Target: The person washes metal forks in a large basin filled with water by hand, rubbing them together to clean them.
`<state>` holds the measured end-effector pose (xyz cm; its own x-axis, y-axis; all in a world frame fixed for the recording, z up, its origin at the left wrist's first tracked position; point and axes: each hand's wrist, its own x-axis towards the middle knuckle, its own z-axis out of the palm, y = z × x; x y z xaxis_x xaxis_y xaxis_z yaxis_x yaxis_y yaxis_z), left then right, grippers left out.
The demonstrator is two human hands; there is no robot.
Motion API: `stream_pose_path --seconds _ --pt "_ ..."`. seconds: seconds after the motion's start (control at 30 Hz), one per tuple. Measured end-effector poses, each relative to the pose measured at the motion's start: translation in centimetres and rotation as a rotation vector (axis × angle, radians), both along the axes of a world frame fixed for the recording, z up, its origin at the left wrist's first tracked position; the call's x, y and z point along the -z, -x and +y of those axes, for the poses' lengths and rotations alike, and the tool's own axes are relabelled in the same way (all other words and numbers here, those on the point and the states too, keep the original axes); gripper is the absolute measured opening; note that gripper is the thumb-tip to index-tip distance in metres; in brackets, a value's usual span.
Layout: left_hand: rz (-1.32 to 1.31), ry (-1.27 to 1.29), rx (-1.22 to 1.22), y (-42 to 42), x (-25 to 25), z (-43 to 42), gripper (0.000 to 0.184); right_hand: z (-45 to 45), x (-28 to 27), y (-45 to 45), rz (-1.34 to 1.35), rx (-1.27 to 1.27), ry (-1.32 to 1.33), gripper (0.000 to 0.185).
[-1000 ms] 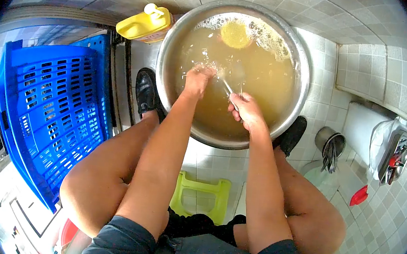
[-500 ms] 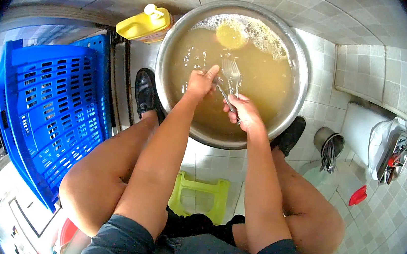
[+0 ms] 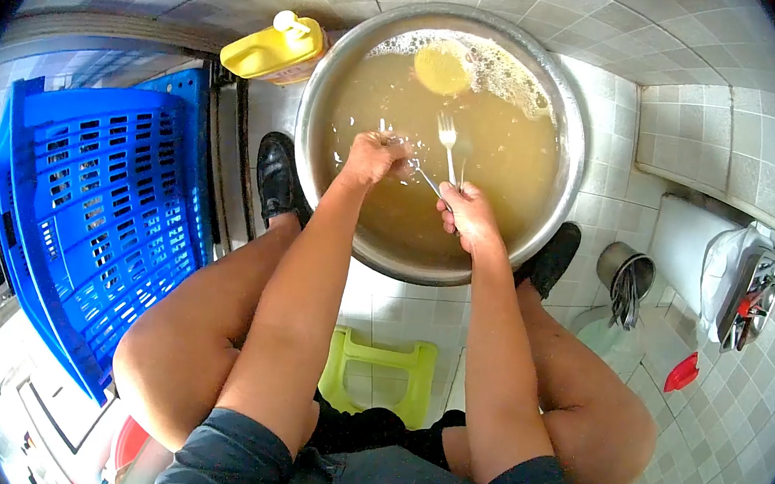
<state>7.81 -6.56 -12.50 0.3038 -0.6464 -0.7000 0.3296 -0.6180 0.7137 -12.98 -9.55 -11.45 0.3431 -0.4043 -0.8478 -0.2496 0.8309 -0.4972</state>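
Note:
My right hand [image 3: 469, 217] is closed around the handle of a metal fork [image 3: 449, 137], whose tines point away from me over the cloudy water. A second thin metal utensil [image 3: 428, 181] runs from the same grip towards my left hand [image 3: 377, 158]; its far end is hidden. My left hand is curled low at the water, its fingers partly blurred, and what they close on cannot be made out. Both hands are over a large round steel basin [image 3: 567, 166] of murky brown water. A round yellow thing [image 3: 443, 68] lies in the water by the foam at the far side.
A yellow pump bottle [image 3: 275, 49] stands left of the basin. Blue plastic baskets [image 3: 108, 203] lean at the left. A green stool [image 3: 379, 373] is below me. At right are a steel pot with utensils [image 3: 628, 272], a utensil tray [image 3: 752, 299] and a red object [image 3: 682, 372].
My left hand has shifted slightly left and turned, its thumb no longer raised. The fork has tilted more upright and stands apart from the second utensil. My right hand moved slightly right.

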Motion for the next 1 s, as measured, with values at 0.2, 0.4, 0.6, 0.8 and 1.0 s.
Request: stream_pose_path --seconds 0.2,0.4,0.6,0.8,1.0 --pt "-0.241 -0.010 -0.063 0.6 2.1 0.2 0.014 -0.6 -0.5 -0.1 0.017 -0.064 0.059 0.019" --pt "-0.766 -0.277 0.233 0.5 -1.1 -1.2 0.035 -0.5 0.1 0.1 0.020 -0.094 0.134 0.019" --pt "-0.912 -0.185 0.226 1.0 -0.4 -1.1 0.057 -0.6 0.0 -0.4 0.124 -0.179 0.258 0.022" --pt "-0.896 0.369 0.296 1.0 -0.8 -1.7 0.045 -0.7 -0.3 0.4 0.104 -0.363 0.296 0.023" --pt "-0.218 0.112 0.174 0.3 -0.3 -1.5 0.022 -0.4 -0.1 0.6 0.041 -0.370 0.189 0.023"
